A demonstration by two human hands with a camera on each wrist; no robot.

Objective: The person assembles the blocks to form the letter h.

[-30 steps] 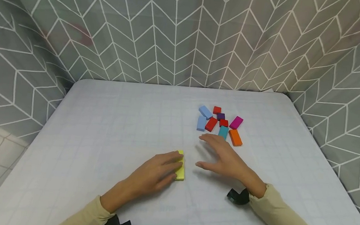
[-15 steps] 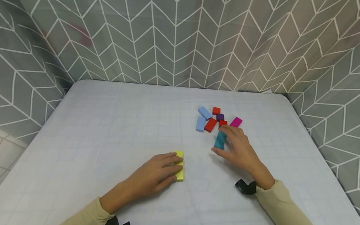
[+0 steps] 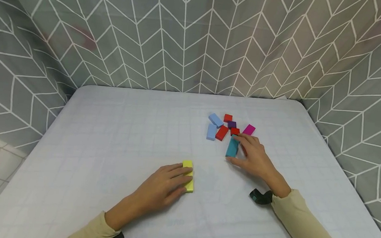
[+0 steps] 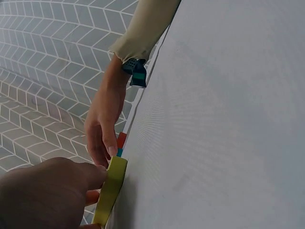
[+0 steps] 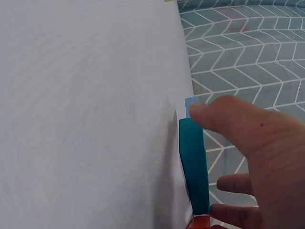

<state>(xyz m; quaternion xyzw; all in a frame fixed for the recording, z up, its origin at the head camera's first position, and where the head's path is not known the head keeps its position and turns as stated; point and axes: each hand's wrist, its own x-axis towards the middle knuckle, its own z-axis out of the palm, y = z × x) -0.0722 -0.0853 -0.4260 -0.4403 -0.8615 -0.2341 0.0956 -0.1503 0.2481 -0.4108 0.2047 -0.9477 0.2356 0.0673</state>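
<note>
Pinched by its ends in the right hand, the teal block is beyond and right of the yellow block under the left hand, and light, even pressure should keep it straight.

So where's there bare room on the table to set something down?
The table is bare left of the left hand, between the yellow block and teal block, and right of the right sleeve. Crowded: beyond the teal block, among the red blocks and blue blocks.
</note>
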